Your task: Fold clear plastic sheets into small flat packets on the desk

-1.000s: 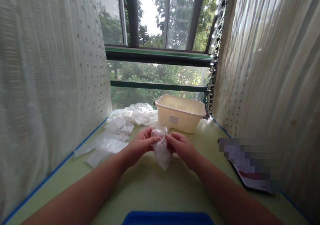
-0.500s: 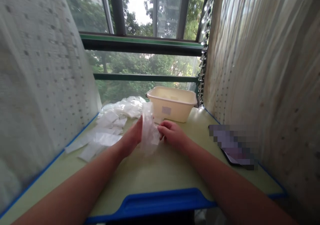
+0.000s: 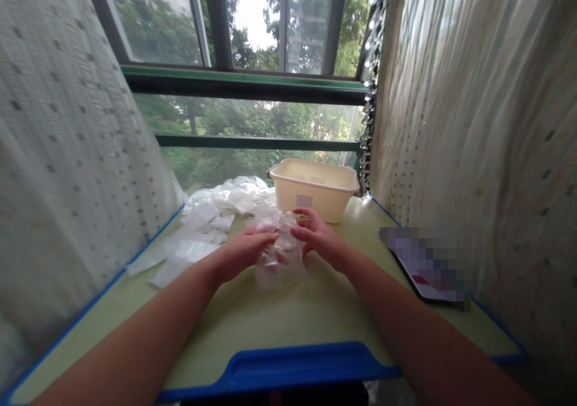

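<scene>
A small clear plastic bag (image 3: 274, 261) with something reddish inside hangs between both my hands above the green table (image 3: 279, 316). My left hand (image 3: 243, 251) pinches its upper left edge with the fingers closed. My right hand (image 3: 313, 234) grips the upper right edge, fingers curled. Just behind the hands stands a cream plastic tub (image 3: 315, 188). A heap of clear plastic bags (image 3: 211, 219) lies on the table to the left of my left hand.
Sheer dotted curtains hang close on the left (image 3: 67, 153) and right (image 3: 473, 123). A window with a dark rail (image 3: 243, 87) is behind the tub. A blurred flat object (image 3: 424, 261) lies on the right of the table. The table's blue front rim (image 3: 293, 364) is near me.
The bag stood upright between my hands half a second ago; now it hangs lower and crumpled, with both hands gripping its top. The view has shifted slightly.
</scene>
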### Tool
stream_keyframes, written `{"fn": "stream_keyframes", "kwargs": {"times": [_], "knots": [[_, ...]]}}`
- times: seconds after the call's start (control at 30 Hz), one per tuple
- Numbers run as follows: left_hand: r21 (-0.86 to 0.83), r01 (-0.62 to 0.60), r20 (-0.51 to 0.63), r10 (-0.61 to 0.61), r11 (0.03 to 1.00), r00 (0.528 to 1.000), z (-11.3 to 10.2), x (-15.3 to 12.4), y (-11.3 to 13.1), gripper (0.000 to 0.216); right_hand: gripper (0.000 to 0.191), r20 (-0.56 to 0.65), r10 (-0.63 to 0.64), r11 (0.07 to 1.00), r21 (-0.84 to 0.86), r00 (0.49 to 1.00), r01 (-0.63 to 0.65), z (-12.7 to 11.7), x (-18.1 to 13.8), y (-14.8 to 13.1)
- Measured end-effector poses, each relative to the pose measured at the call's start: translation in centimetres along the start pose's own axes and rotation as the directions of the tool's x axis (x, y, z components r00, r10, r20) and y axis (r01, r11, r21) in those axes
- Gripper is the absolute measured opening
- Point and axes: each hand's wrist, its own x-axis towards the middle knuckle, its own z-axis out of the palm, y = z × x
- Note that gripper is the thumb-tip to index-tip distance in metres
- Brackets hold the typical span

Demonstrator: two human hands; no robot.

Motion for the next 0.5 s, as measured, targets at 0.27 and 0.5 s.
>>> {"fn": "stream_keyframes", "kwargs": {"times": [0.27, 0.5], "knots": [[0.077, 0.138, -0.112, -0.129, 0.987, 0.985, -0.6, 0.0, 0.1, 0.047, 0.015, -0.091, 0.076, 0.974, -0.207, 0.993, -0.094, -0.2, 0.4, 0.2], [0.264, 0.064, -0.318, 0.024, 0.962, 0.948, -1.2, 0.1, 0.8, 0.060, 0.028, -0.012, -0.003, 0.902, -0.432, 1.000, -0.002, -0.6, 0.0, 0.1]]}}
